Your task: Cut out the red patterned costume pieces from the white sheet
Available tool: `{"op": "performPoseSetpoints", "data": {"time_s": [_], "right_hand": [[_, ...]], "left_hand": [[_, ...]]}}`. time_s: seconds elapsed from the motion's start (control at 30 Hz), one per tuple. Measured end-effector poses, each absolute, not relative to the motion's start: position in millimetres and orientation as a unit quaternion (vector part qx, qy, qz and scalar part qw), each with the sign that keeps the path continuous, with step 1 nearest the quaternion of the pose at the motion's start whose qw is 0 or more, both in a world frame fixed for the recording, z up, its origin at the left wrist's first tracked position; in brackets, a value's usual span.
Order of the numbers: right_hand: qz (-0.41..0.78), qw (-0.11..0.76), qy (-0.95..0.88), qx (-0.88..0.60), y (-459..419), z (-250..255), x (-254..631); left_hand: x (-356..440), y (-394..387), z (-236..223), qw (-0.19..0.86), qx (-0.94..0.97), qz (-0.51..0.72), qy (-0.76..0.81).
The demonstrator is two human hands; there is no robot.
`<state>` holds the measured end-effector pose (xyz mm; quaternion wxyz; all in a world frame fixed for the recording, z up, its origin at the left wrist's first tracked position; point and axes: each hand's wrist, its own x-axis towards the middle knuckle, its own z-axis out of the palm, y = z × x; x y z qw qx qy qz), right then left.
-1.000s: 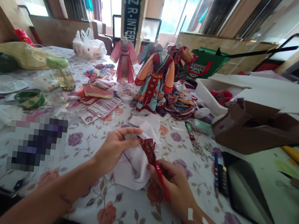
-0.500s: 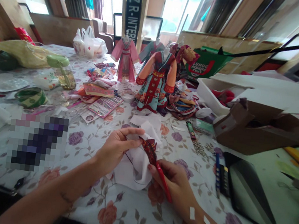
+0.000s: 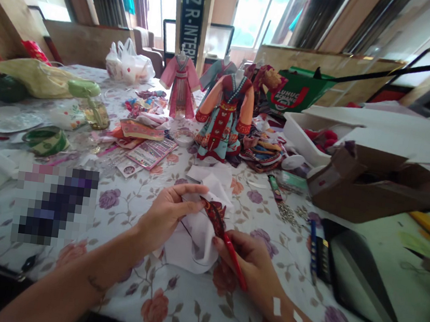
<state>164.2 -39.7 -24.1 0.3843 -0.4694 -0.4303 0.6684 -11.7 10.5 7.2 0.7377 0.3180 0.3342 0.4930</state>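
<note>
My left hand is closed in a pinch, thumb and fingers on the tip of a dark red patterned piece of fabric. That piece lies along white cloth bunched on the table. From the right, my right hand grips a slim red-handled tool pointing up and left at the patterned fabric. The tool's working end blends into the dark fabric, so its kind is unclear. Beyond both hands stands a small red and turquoise robe with orange sleeves on a stand.
A floral tablecloth covers the table. At right are a dark tablet-like slab, pens, a cardboard box and a white tray. Green tape and a lidded jar stand left. A pink robe stands behind.
</note>
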Motion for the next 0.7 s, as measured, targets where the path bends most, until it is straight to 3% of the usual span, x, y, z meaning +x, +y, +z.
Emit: {"op": "performPoseSetpoints", "data": {"time_s": [0.7], "right_hand": [[0.652, 0.364, -0.455, -0.485, -39.9, -18.4, 164.4]], "left_hand": [[-11.1, 10.5, 7.2, 0.736, 0.320, 0.493, 0.336]]}}
